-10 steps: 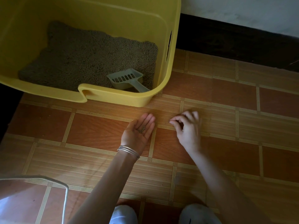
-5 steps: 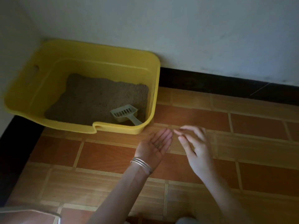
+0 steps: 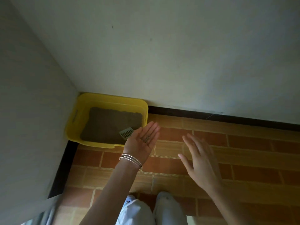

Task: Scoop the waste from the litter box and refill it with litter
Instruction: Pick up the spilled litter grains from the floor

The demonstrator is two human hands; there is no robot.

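You've stood up; left hand [image 3: 142, 141] flat, palm up, carrying litter grains [image 3: 146, 139]; right hand [image 3: 198, 159] unpinched, spread, empty. Pickup likely done: tip into litter box [image 3: 112, 99]

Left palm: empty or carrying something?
Carrying. The left hand lies palm up with fingers straight, and a few litter grains rest on the palm.

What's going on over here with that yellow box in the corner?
A person stands by a yellow litter box. Their left hand is held palm up near the box's front right corner, with a few stray grains lying on it. The right hand is open above the tiled floor and holds nothing. The box holds a flat bed of litter, and the scoop lies in it, untouched.
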